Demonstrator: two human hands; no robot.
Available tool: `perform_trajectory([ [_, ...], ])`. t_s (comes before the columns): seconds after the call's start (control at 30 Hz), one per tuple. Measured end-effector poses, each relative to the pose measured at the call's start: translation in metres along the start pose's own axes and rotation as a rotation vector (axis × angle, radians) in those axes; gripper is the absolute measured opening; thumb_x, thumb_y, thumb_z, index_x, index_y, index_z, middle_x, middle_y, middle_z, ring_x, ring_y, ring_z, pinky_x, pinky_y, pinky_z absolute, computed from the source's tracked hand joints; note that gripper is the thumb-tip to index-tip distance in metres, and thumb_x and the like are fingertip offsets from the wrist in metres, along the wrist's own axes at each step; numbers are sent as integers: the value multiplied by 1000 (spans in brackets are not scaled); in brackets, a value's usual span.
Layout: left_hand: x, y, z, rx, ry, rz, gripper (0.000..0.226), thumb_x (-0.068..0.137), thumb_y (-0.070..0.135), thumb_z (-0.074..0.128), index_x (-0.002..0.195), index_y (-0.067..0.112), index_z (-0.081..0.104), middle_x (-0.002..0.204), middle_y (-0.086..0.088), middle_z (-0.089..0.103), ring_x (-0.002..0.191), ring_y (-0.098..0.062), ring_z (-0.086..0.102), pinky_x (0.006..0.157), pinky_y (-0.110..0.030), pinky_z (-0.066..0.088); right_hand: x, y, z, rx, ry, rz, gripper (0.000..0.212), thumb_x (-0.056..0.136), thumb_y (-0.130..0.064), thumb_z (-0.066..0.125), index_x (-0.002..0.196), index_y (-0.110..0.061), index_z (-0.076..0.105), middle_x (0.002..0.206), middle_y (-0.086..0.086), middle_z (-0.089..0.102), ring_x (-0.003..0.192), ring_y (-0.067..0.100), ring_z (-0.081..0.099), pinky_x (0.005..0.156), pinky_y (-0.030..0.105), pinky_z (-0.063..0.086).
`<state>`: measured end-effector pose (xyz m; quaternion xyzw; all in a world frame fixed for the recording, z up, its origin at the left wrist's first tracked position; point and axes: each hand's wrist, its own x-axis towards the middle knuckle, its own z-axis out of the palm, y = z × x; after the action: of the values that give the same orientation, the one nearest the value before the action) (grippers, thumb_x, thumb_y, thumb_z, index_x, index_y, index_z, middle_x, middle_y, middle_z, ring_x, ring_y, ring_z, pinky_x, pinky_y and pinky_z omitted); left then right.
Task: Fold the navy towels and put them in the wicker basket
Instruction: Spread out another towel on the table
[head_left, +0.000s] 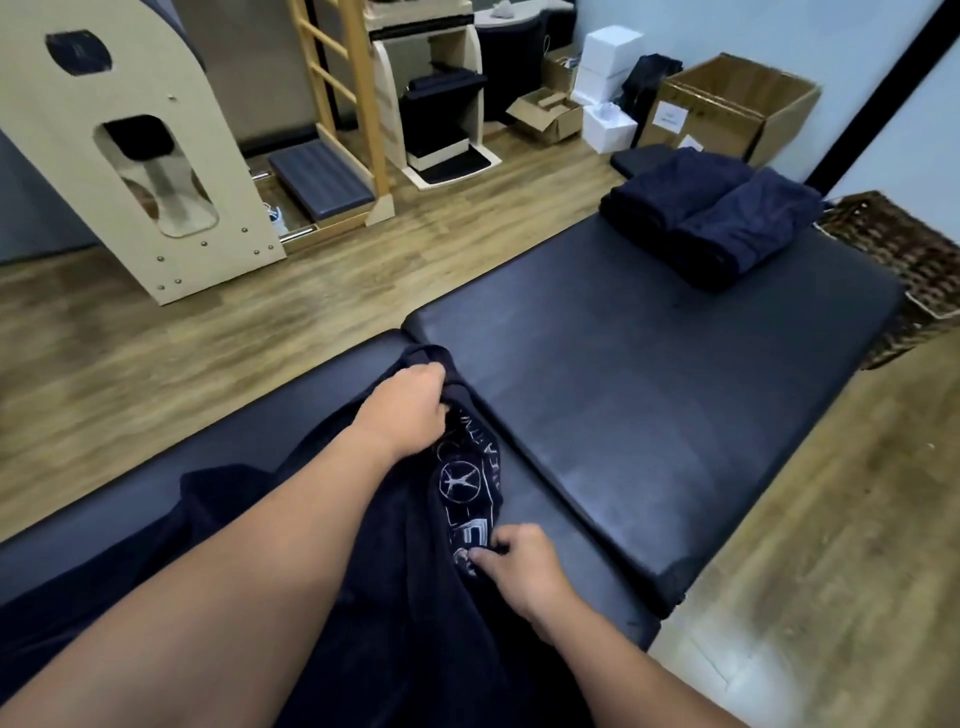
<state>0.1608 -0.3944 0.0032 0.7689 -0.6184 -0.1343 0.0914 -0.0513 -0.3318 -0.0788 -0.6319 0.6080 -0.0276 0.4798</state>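
L hand (410, 402) is curled round the far edge of a navy towel (395, 561), knuckles up, cloth bunched in the fist near the seam between the two pads of the table (623, 395). R hand (524, 569) pinches the nearer edge of the same towel betw. thumb and fingers, right by the white printed logo (465, 486). Logo strip runs betw. the two hands, creased, lettering only partly readable. Rest of the towel lies loose and rumpled under both forearms, spread over the near pad toward the person.

Table is dark, padded, w/ two sections meeting at a seam. On its far end sit two folded towels (711, 223), side by side and touching, well apart from the hands. Wicker basket (904, 249) stands on the floor just beyond the far R corner of the table; inside can't be seen from here.

Floor (156, 374) is wood-look plank. Far L, a pale wooden arched frame (130, 156) w/ cut-outs. Next to it a ladder-like rack (353, 93) and a dark cushioned box (319, 179) at its foot. Along the back wall: open cardboard boxes (727, 109) and white boxes (608, 83).
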Motion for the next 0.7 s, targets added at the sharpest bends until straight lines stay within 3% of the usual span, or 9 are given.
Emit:
perform_trajectory([
  [0.1, -2, -8, 9, 46, -85, -7, 23, 96, 24, 60, 87, 15, 41, 111, -12, 61, 106, -37, 58, 72, -36, 35, 3, -7, -7, -233, 149, 97, 25, 91, -38, 63, 98, -15, 70, 102, 6, 74, 98, 28, 68, 81, 32, 52],
  [0.2, 7, -11, 7, 32, -111, -35, 23, 96, 23, 60, 87, 15, 41, 108, -11, 61, 105, -36, 58, 74, -37, 39, 4, -9, -39, -236, 318, 216, 29, 94, -37, 54, 107, -13, 65, 116, 13, 69, 110, 34, 65, 85, 37, 52],
  [0.3, 25, 5, -4, -148, 40, -49, 16, 96, 21, 60, 91, 13, 48, 107, -10, 63, 104, -38, 59, 81, -43, 48, 2, -12, -90, -179, 536, 240, 18, 91, -31, 53, 96, -15, 60, 107, 15, 68, 102, 37, 64, 78, 38, 49],
  [0.37, 35, 26, -11, -266, 191, -16, 15, 97, 20, 60, 98, 10, 50, 129, -11, 59, 113, -37, 56, 91, -46, 48, 3, -14, -129, -100, 739, 218, 16, 89, -30, 57, 93, -15, 61, 97, 16, 69, 94, 38, 63, 73, 37, 44],
  [0.43, 41, 50, -10, -243, 282, 77, 18, 98, 21, 59, 109, 8, 54, 148, -8, 48, 126, -31, 50, 100, -44, 45, 7, -11, -164, -61, 921, 72, 12, 86, -25, 62, 85, -14, 57, 81, 14, 63, 86, 38, 59, 72, 40, 42],
  [0.47, 43, 60, -7, -156, 270, 121, 21, 97, 23, 57, 111, 7, 57, 146, -9, 50, 126, -31, 50, 100, -45, 46, 10, -7, -176, -75, 982, -52, 13, 83, -21, 65, 80, -13, 55, 72, 7, 56, 82, 38, 56, 72, 42, 43],
  [0.53, 44, 76, -1, 115, 86, 105, 27, 92, 27, 54, 107, 8, 63, 125, -11, 61, 117, -34, 54, 89, -45, 50, 13, 2, -185, -218, 922, -327, 17, 77, -22, 67, 72, -14, 53, 66, -3, 46, 75, 35, 52, 68, 43, 45],
  [0.6, 45, 89, 6, 276, -195, 2, 33, 88, 34, 52, 108, 13, 67, 119, -10, 65, 115, -31, 55, 87, -41, 46, 24, 19, -183, -346, 609, -459, 22, 78, -40, 60, 69, -21, 54, 68, -5, 51, 74, 27, 52, 66, 39, 46],
  [0.7, 53, 97, 25, 263, -435, -122, 31, 92, 36, 44, 110, 21, 64, 126, -8, 64, 110, -30, 60, 86, -39, 40, 52, 53, -179, -240, 286, -222, 28, 93, -45, 54, 79, -22, 60, 74, -6, 63, 73, 20, 65, 73, 36, 52],
])
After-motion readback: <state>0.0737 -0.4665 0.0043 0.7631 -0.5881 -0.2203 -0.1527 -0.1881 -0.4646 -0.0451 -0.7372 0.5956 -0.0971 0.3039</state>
